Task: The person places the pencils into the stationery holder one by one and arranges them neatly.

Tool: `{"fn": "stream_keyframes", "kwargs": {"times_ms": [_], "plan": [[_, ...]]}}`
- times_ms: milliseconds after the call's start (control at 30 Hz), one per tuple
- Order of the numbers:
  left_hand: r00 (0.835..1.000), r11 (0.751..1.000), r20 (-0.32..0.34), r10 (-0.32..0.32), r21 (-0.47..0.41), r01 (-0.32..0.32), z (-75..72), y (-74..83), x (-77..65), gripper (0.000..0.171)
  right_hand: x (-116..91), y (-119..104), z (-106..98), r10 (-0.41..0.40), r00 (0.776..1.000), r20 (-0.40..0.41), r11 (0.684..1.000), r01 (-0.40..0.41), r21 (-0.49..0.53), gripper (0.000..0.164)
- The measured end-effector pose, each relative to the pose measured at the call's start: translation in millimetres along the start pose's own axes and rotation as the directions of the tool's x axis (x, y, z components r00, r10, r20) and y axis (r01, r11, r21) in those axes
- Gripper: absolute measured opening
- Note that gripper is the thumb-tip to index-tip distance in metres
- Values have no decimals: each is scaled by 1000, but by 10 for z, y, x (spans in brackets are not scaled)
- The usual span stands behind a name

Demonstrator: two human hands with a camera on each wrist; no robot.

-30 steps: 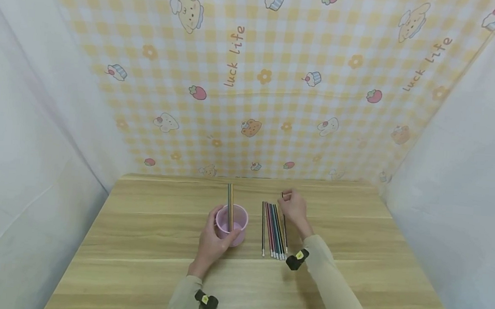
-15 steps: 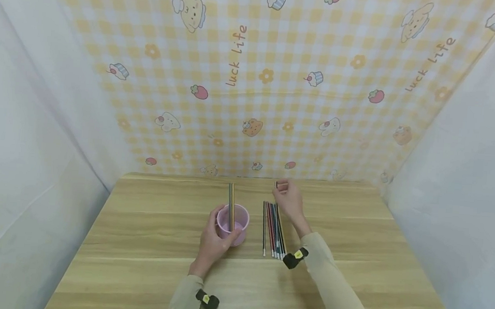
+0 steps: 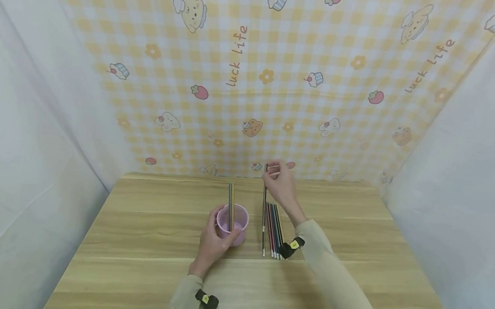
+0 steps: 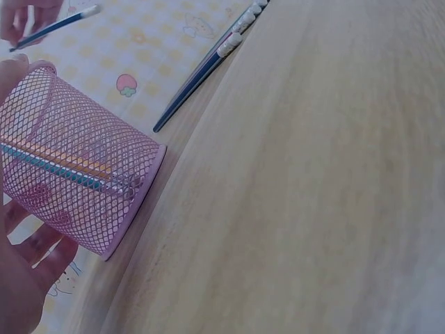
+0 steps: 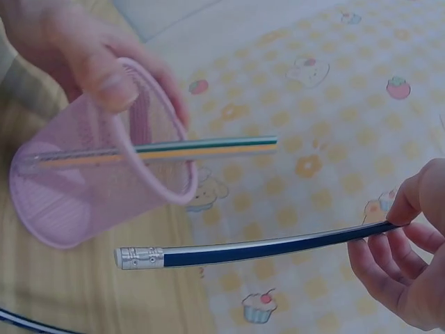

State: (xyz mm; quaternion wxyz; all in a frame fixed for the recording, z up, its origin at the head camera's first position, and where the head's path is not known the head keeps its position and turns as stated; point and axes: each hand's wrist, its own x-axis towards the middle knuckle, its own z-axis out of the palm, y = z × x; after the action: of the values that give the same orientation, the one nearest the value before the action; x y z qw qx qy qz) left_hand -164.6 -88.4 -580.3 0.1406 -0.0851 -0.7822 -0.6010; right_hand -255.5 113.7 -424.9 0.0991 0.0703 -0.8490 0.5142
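Note:
My left hand (image 3: 213,241) grips a pink mesh pen cup (image 3: 239,240) that stands upright on the table, thumb on the near side of the rim. A teal-green and a yellow-orange pencil (image 3: 231,197) lean inside it. Up and to the right, my right hand (image 3: 281,184) pinches a dark blue striped pencil (image 5: 278,248) at one end. Its white eraser end points down, as the right wrist view shows, and stays outside the cup. Below that hand lies a row of several dark, red and blue pencils (image 3: 274,232), erasers toward me.
The wood-grain table (image 3: 135,247) ends at a yellow checked cloth backdrop (image 3: 264,102) close behind the cup. White sheets hang at the left (image 3: 26,132) and right (image 3: 464,167). Small black cameras (image 3: 291,247) sit on both wrists.
My right hand has lifted a pencil from the right side of the row and carried it up and left toward the cup. The left hand and cup have stayed put.

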Motion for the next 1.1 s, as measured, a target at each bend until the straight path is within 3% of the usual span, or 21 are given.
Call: {"fn": "stream_keyframes", "kwargs": {"times_ms": [200, 533, 1100], "plan": [[1000, 1000, 1, 12, 0, -12, -1, 3, 4, 87, 70, -196, 34, -61, 998, 6, 996, 60, 72, 33], [1000, 1000, -1, 21, 9, -21, -5, -1, 6, 86, 136, -319, 214, -131, 991, -14, 980, 132, 146, 31], [1000, 999, 0, 24, 22, -24, 3, -53, 20, 85, 50, -12, 617, -135, 988, 75, 983, 124, 136, 28]]}}
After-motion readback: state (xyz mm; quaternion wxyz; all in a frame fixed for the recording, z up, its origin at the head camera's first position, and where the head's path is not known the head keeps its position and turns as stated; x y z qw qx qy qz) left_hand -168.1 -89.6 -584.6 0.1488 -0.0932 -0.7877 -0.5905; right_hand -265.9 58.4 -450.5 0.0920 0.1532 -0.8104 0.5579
